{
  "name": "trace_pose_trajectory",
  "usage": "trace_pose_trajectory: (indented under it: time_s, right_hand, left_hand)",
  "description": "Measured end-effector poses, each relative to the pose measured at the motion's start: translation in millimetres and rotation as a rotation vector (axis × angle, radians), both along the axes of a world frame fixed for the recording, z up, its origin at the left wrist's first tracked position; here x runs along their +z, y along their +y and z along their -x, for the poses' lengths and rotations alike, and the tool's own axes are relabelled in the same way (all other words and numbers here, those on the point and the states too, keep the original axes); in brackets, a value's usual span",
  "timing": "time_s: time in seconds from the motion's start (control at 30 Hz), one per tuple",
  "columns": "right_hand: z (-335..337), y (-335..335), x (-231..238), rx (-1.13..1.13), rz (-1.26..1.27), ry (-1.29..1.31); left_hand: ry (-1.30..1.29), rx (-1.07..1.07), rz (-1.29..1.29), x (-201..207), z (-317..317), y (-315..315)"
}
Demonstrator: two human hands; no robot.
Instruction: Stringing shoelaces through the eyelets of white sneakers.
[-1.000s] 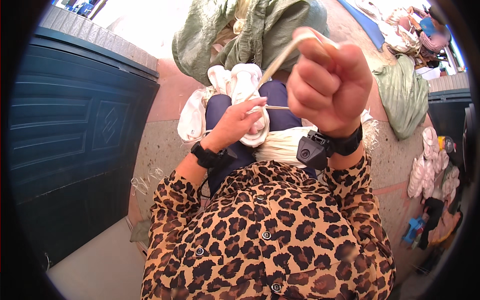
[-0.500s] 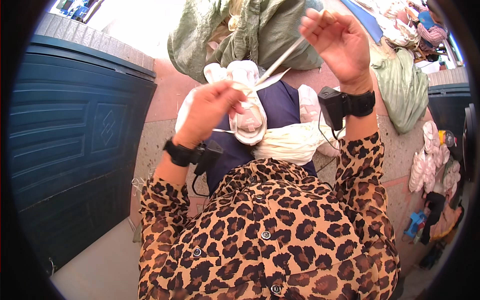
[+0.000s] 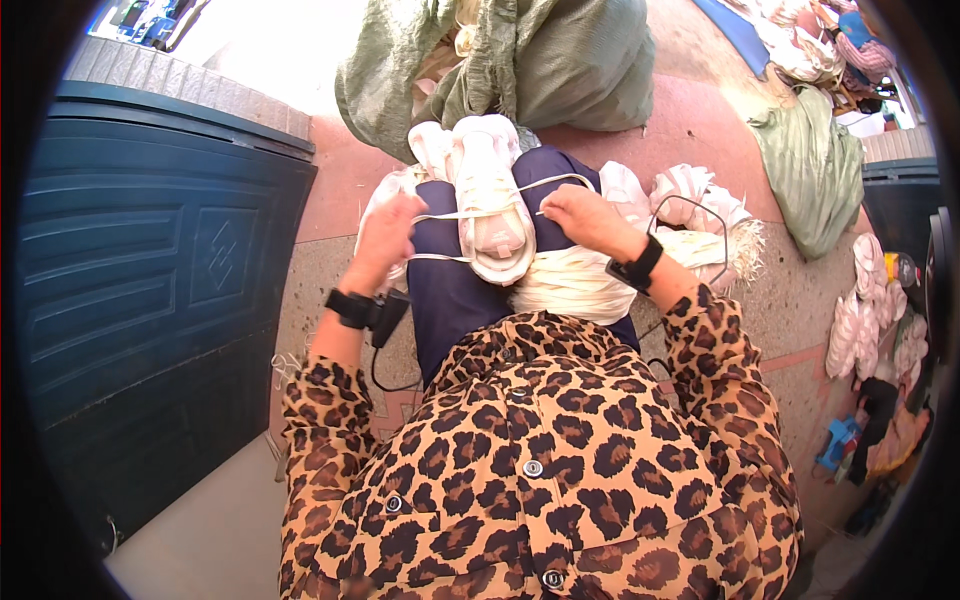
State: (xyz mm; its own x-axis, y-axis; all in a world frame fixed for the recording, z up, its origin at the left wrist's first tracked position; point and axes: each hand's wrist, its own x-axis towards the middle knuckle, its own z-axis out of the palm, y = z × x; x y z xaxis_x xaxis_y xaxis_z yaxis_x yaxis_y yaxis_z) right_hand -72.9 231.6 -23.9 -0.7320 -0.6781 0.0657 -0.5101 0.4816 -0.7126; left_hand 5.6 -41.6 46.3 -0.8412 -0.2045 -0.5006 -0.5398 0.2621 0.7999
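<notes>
A white and pale pink shoe (image 3: 492, 205) rests between my thighs, its heel end toward me. White shoelace (image 3: 440, 216) runs out from both sides of it. My left hand (image 3: 385, 235) is closed at the left of the shoe, drawing a lace sideways; its fingers are partly blurred. On the right, my right hand (image 3: 590, 218) pinches the end of another lace, which loops up over my right knee. A thick bundle of cream laces (image 3: 570, 285) lies across my right thigh, under my right forearm.
Before my knees stands a large green woven sack (image 3: 580, 70). More pale shoes (image 3: 690, 190) lie to the right of my legs, others (image 3: 860, 320) farther right. A blue panelled door (image 3: 130, 240) is at the left. A flat green sack (image 3: 815, 170) lies at the right.
My right hand has come down from high on the right, toward the shoe's right side, and its fingers have closed. My left hand has moved slightly left and down. The stretched lace has slackened.
</notes>
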Motion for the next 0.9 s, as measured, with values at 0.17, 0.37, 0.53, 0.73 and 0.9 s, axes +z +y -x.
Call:
trace_pose_trajectory:
  time_s: [0.17, 0.37, 0.53, 0.73, 0.9]
  right_hand:
    - [-7.0, -13.2, -10.6, -0.071, -0.126, 0.065]
    - [-7.5, -26.7, -5.6, -0.019, -0.26, 0.107]
    - [-15.4, -42.7, -1.5, -0.054, -0.293, 0.29]
    - [-17.9, -42.1, 2.6, 0.019, -0.386, 0.401]
    - [-17.6, -38.3, 5.0, -0.133, -0.262, 0.248]
  left_hand:
    - [-0.154, -0.074, -0.1, -16.2, -8.0, 33.0]
    - [-0.098, -0.044, -0.062, -28.0, -14.2, 34.5]
    - [0.088, -0.024, 0.094, -45.2, -19.3, 32.5]
    - [0.03, 0.056, 0.161, -53.7, -25.3, 32.4]
    - [0.276, -0.051, 0.497, -59.1, -23.2, 36.1]
